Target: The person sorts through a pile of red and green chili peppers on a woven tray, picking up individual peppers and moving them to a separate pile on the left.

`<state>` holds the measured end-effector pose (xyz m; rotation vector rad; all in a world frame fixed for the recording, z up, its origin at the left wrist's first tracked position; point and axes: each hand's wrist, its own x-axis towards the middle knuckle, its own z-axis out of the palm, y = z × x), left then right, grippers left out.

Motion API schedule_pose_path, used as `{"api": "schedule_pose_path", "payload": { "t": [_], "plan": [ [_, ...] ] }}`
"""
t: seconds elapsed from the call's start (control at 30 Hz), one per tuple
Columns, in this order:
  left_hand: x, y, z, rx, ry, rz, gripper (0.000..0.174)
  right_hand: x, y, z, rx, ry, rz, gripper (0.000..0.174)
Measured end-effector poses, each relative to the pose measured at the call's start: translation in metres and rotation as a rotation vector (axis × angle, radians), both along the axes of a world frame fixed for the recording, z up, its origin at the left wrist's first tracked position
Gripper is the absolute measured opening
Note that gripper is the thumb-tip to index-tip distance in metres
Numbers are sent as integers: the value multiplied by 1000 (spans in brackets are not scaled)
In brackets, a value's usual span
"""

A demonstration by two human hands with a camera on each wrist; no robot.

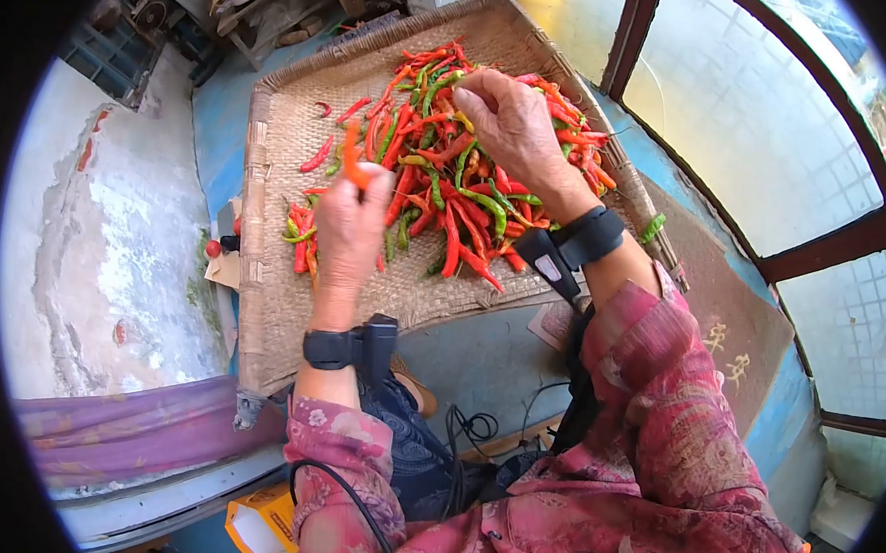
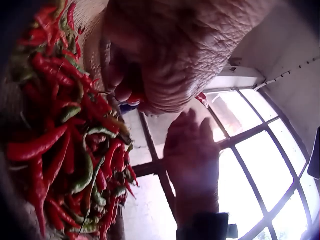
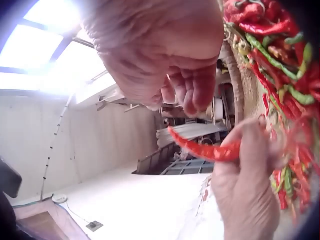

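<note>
left hand [image 1: 350, 234]: pinching red pepper [image 1: 352, 156], raised over woven tray [image 1: 259, 182], inside its left rim | right hand [image 1: 516, 132]: narrow, fingers loosely curled, above pepper heap [image 1: 467, 203] toward right rim | hands apart | room: bare weave between heap and left rim, strip along near rim

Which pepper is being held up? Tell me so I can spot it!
Find the big woven tray, then its heap of peppers. Over the heap's left side is the person's left hand. Your pepper is the curved red one pinched in those fingers, its pointed end free, while its neighbours lie in the tray.
</note>
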<state>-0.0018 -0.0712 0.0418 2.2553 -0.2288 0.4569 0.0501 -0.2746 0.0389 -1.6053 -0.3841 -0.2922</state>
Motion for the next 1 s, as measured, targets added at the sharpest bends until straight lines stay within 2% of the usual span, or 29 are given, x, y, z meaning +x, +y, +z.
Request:
{"api": "schedule_pose_path", "payload": {
  "t": [0.03, 0.07, 0.13, 0.17, 0.2, 0.23, 0.33, 0.4, 0.47, 0.6, 0.67, 0.73, 0.77, 0.8, 0.83, 0.87, 0.9, 0.93, 1.0],
  "plan": [
    [4, 14, 3, 36, 37, 85, 23, 2, -5, -5, -401, -188, -294, 27],
    [8, 30, 2, 38, 38, 85, 23, 4, -9, -10, -803, -373, -587, 29],
    [13, 61, -7, 230, -99, 223, 22, 4, -9, -13, -863, -297, -546, 26],
    [13, 74, -11, 233, -99, 227, 22, 4, -8, -13, -954, -161, -479, 25],
    [11, 84, -12, 420, -27, 275, 22, 4, -8, -13, -1040, -22, -410, 25],
    [9, 90, -15, 607, 47, 321, 23, 7, -10, -20, -1042, -109, -416, 23],
    [5, 94, -22, 664, 74, 311, 26, 10, -9, -20, -1103, -8, -391, 22],
    [4, 89, -23, 661, 46, 279, 28, 8, -9, -17, -1086, -9, -406, 20],
    [2, 71, -20, 509, 111, 185, 29, 3, -12, -11, -1077, -9, -425, 18],
    [0, 36, -18, 484, 145, 32, 26, -5, -18, -2, -908, -3, -526, 19],
    [3, 23, -23, 460, 105, -19, 25, -6, -22, -4, -693, -156, -609, 18],
    [5, 8, -25, 240, 81, -40, 27, -12, -19, 0, -648, -180, -583, 19],
    [5, 2, -26, 65, 89, -120, 35, -15, -16, 1, -616, -228, -474, 15],
    [4, -5, -24, 65, 88, -124, 35, -20, -10, 2, -583, -275, -363, 12],
    [1, -13, -18, -175, 187, -186, 36, -26, 0, 6, -469, -180, -264, 11],
    [-2, -19, -13, -414, 288, -244, 38, -30, 8, 3, -503, -244, -192, 13],
    [-3, -23, -9, -573, 339, -294, 35, -36, 17, 0, -511, -236, -79, 14],
    [-1, -22, -12, -570, 342, -298, 35, -40, 25, -2, -518, -228, 33, 14],
    [3, -15, -19, -822, 347, -285, 29, -41, 33, -7, -441, -242, 106, 19]
  ]
}}
